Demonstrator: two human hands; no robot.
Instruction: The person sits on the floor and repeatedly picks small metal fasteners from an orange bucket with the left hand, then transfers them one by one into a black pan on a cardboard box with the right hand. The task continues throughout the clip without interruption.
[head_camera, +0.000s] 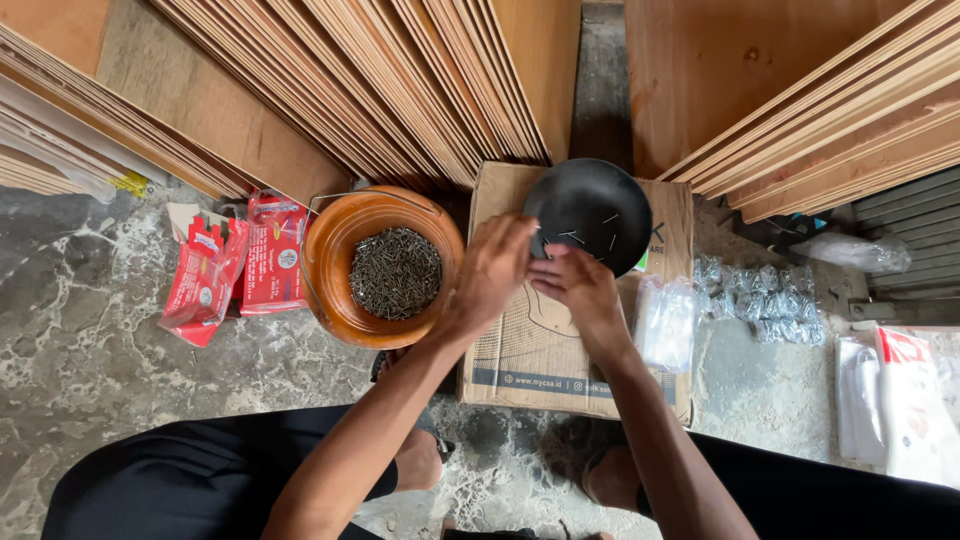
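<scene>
The person is reaching both hands to a black pan (590, 212) sitting on a cardboard box (530, 350). The left hand (492, 268), fingers curled, and the right hand (575, 285), half-open, are touching its rim; whether either is pinching a nail is unclear. An orange bowl (340, 290) of nails (395, 272) is standing just left.

Orange-brown bucket (345, 300) at centre left holds dark grey nails (395, 272). Black bowl (590, 213) sits on a tan cardboard box (530, 350). Red-and-white packets (235, 262) lie left, on the grey-and-white marbled floor (90, 370).

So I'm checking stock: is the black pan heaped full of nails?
No, the black pan holds only a few scattered nails; the orange bucket has the heap.
</scene>
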